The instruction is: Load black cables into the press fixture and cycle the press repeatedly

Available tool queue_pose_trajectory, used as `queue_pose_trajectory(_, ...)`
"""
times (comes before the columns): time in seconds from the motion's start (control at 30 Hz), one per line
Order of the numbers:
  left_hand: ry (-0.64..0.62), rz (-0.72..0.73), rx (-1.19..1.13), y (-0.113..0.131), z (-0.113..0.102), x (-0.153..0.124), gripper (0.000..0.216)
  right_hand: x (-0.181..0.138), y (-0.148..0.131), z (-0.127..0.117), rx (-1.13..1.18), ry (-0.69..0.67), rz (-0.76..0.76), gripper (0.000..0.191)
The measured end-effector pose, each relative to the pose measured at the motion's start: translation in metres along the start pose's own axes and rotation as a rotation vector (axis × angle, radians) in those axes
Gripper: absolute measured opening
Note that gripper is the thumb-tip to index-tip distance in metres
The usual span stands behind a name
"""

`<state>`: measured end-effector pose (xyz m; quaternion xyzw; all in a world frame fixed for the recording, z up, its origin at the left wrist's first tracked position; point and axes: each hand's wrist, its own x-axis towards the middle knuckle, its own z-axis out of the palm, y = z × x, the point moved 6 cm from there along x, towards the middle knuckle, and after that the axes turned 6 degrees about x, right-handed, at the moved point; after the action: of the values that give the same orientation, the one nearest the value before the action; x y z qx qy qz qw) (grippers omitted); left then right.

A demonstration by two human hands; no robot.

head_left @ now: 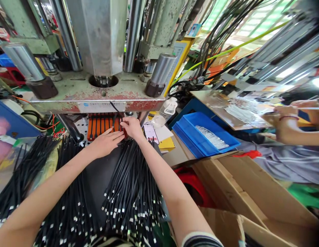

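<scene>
My left hand (106, 142) lies flat with its fingers stretched out, over the front edge of an orange fixture (99, 125) under the press. Several black cables (103, 122) lie side by side in the fixture's slots. At the fixture's right end, my right hand (132, 127) pinches a black cable, which curves up towards the press plate. The tips of those fingers are partly hidden. A fanned bundle of black cables with metal-tipped ends (133, 181) lies below my right hand, and another bundle (72, 192) lies by my left forearm.
The scuffed press plate (133, 90) is above my hands, between steel columns. To the right are a plastic bottle (167, 111), a phone (150, 133), a blue bin (191, 137) with white pieces and open cardboard boxes (234, 181). Another person's arm (290, 125) reaches in at far right.
</scene>
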<state>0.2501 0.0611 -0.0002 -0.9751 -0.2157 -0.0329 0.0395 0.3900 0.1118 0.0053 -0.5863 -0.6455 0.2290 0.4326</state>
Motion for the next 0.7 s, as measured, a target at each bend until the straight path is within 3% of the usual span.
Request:
queue_pose_trajectory(0.23, -0.085, -0.120, -0.012, -0.002, -0.004, 0.005, 0.057, -0.001, 0.007, 0.001, -0.179, 0.068, 0.046, 0.024)
queue_pose_trajectory(0.33, -0.148, -0.172, -0.072, -0.025, 0.000, 0.022, 0.058, -0.007, 0.009, 0.002, -0.234, 0.112, 0.090, 0.028)
queue_pose_trajectory(0.47, -0.220, -0.336, -0.152, -0.071, 0.009, 0.061, 0.059, -0.021, 0.009, 0.006, -0.217, 0.027, 0.107, 0.030)
queue_pose_trajectory(0.57, -0.183, -0.460, -0.190, -0.100, 0.013, 0.090, 0.055, -0.030, 0.014, 0.007, -0.168, 0.012, 0.149, 0.034)
queue_pose_trajectory(0.7, -0.090, -0.491, -0.188, -0.110, 0.012, 0.110, 0.057, -0.031, 0.027, 0.009, -0.071, 0.038, 0.206, 0.035)
